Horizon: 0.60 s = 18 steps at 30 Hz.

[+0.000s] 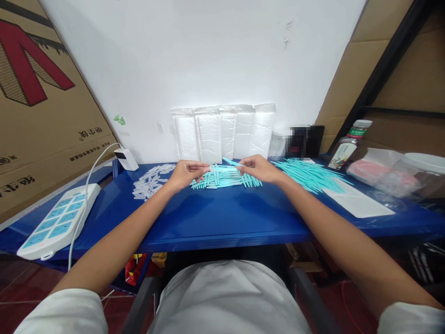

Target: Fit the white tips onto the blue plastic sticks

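Above the table's middle, my left hand (pixel 187 174) has its fingers closed in a pinch on a small whitish translucent piece, partly hidden by the fingertips. Facing it, my right hand (pixel 257 168) pinches a slim teal stick (pixel 231 161), whose free end points left. Below and between both hands lies a pile of teal sticks (pixel 225 180), laid mostly side by side. To the left of my left hand are scattered translucent white pieces (pixel 150 182). Beyond my right hand spreads a larger heap of loose teal sticks (pixel 309 175).
Several white padded envelopes (pixel 210 134) lean against the wall behind the blue table (pixel 222 215). A power strip (pixel 60 220) with a cable lies left. At right are a white sheet (pixel 361 202), a bottle (pixel 347 146), a clear tub (pixel 426 176) and a dark screen-like object (pixel 316 141).
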Motion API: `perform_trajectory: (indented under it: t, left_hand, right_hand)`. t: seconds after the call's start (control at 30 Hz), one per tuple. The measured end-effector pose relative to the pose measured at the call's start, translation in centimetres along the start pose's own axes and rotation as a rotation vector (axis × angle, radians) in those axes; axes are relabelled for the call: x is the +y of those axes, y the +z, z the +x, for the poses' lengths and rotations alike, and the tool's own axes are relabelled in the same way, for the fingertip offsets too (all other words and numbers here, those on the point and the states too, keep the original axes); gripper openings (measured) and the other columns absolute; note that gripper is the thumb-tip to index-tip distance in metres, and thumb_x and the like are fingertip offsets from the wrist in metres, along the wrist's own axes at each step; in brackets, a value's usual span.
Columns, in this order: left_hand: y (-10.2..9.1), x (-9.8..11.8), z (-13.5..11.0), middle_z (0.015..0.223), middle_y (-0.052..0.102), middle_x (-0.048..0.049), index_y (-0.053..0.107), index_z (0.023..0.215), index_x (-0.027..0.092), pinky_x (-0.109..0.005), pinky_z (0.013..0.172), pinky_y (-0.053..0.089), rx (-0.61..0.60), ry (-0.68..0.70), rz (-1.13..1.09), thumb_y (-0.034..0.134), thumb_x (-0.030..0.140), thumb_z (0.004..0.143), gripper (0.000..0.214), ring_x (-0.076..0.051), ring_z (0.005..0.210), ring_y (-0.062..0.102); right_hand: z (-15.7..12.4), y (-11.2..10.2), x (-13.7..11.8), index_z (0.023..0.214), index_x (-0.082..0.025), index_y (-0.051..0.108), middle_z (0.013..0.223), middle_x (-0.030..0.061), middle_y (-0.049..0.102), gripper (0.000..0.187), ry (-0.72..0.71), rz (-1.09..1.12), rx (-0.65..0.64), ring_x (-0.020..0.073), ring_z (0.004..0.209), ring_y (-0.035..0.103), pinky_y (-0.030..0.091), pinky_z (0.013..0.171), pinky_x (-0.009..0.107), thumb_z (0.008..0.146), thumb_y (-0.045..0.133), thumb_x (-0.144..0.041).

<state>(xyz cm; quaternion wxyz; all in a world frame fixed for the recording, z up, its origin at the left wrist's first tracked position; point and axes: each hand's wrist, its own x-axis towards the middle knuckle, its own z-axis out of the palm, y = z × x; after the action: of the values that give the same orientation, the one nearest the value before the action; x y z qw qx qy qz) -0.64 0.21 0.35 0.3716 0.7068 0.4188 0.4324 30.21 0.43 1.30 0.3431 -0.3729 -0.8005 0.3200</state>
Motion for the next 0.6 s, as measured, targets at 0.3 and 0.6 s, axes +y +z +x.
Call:
perform_trajectory:
  t: [0.3,0.6]
  left_hand:
    - [-0.1,-0.5,0.3,0.082,0.079,-0.0128,0.082,0.109,0.010,-0.029,0.054,0.055,0.086,0.020,-0.016,0.089,0.053,0.070,0.059,-0.017,0.064,0.067]
    - [1.0,-0.2,-0.2,0.069,0.076,-0.0102,0.082,0.107,0.010,-0.030,0.052,0.053,0.040,-0.017,0.014,0.088,0.055,0.071,0.057,-0.018,0.057,0.067]
  right_hand:
    - [0.0,0.2,-0.3,0.079,-0.016,0.074,0.081,0.0061,0.075,0.045,-0.009,-0.022,0.035,0.0201,0.079,0.063,0.047,0.081,0.033,0.085,0.067,-0.060]
    - [0.3,1.9,0.0,0.085,-0.018,0.076,0.085,0.0056,0.076,0.044,-0.105,0.020,0.047,0.0218,0.087,0.067,0.048,0.087,0.034,0.088,0.066,-0.060]
